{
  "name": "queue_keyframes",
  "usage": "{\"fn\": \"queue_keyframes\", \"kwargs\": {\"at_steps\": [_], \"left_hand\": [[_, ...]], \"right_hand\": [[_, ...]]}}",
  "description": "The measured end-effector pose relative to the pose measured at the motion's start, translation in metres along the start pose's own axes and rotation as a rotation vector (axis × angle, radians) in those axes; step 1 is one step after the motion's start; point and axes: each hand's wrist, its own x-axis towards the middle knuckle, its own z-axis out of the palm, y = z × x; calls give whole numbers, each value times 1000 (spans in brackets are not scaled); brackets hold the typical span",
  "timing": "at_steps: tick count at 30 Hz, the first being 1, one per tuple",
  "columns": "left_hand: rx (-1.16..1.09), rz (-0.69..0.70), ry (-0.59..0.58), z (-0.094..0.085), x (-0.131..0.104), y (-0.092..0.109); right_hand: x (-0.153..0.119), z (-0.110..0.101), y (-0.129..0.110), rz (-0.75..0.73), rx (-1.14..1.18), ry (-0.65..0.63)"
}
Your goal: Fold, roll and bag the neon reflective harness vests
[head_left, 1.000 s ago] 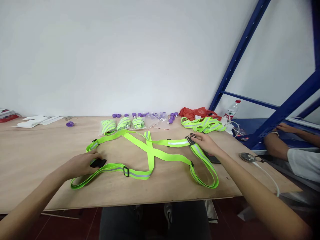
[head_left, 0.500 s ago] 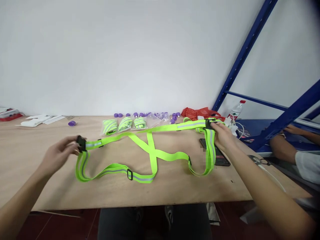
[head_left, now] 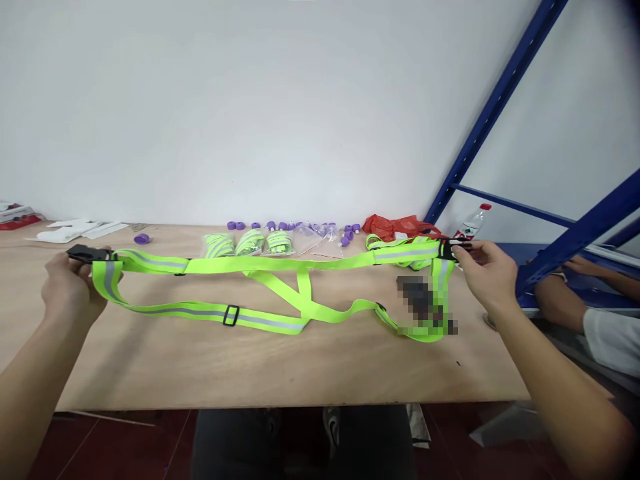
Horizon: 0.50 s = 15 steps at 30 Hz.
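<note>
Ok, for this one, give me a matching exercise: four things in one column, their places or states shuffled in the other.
Things:
1. Strap harness
2. Bottle
3. Red bag
4. Lone purple cap

Places or states:
A. To the right of the white papers
B. Stretched between the left hand and right hand
C. Crumpled, behind the bundled straps
D. Red-topped

Pairs: 1-B, 2-D, 3-C, 4-A

The straps (head_left: 280,266) stretch from the left hand (head_left: 67,287) to the right hand (head_left: 487,272) over the desk (head_left: 225,370). Behind them are three bags (head_left: 250,243), with papers (head_left: 65,233) far left and a bottle (head_left: 474,223) far right.
</note>
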Motion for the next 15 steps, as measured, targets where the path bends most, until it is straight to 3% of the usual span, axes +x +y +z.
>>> {"fn": "queue_keyframes", "kwargs": {"at_steps": [2,4,7,10,15], "left_hand": [[-115,-186,53,8,-12,12],[-155,-233,32,18,-25,27],[-163,-179,-80,38,-41,47],[-232,-146,-166,62,-51,62],[-291,-26,-300,93,-71,78]], "right_hand": [[-3,2,-6,97,177,-72],[-7,4,-17,151,277,-120],[-13,8,-36,153,275,-141],[-13,16,-49,64,83,-148],[-6,34,-49,-56,-142,-208]]}}
